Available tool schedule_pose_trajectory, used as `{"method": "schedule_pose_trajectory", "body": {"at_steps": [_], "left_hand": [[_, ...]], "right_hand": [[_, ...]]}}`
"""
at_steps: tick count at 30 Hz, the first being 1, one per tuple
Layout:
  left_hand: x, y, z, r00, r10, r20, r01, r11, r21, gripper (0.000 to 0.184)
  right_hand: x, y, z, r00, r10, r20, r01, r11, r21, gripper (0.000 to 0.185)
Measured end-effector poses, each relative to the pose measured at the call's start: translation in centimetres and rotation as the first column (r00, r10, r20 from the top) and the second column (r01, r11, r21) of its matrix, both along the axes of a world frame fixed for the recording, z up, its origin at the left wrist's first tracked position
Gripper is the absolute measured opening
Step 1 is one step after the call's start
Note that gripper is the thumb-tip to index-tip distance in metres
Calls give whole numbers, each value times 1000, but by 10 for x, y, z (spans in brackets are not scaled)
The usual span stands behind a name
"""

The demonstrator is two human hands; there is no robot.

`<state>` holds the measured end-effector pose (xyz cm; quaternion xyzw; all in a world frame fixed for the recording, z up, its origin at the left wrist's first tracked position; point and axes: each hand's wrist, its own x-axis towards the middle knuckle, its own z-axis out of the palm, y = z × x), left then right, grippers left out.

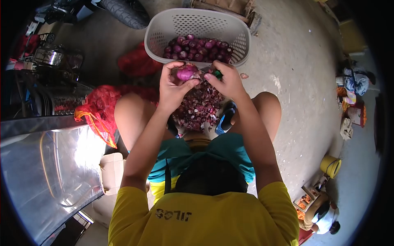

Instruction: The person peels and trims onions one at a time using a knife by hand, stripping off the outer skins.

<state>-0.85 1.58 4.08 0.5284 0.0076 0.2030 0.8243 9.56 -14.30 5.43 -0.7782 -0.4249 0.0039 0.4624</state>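
Note:
A purple-red onion with loose brown skin is gripped between the thumb and fingers of my left hand. My right hand is closed around a small green-handled knife, its thumb close to the onion's right end. Most of the blade is hidden by the fingers. Below both hands, a heap of onion skins covers the floor between my feet. Just beyond them stands a grey perforated basket with many purple onions inside.
A red mesh sack lies by my left knee, and more red netting is beside the basket. A tyre is at the far left. Another person sits at the lower right, near a yellow bucket.

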Motion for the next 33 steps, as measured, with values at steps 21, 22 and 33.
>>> {"method": "schedule_pose_trajectory", "body": {"at_steps": [21, 22, 33], "left_hand": [[-3, 5, -1, 926, 250, 283, -373, 496, 784, 34], [-3, 4, -1, 926, 255, 280, -373, 490, 788, 35], [-3, -1, 0, 935, 283, 212, -330, 482, 812, 43]], "right_hand": [[-8, -2, 13, 855, 19, -519, -56, 997, -54, 29], [-11, 0, 9, 838, 35, -544, -32, 999, 14, 28], [-21, 15, -7, 761, 27, -649, 96, 983, 154, 13]]}}
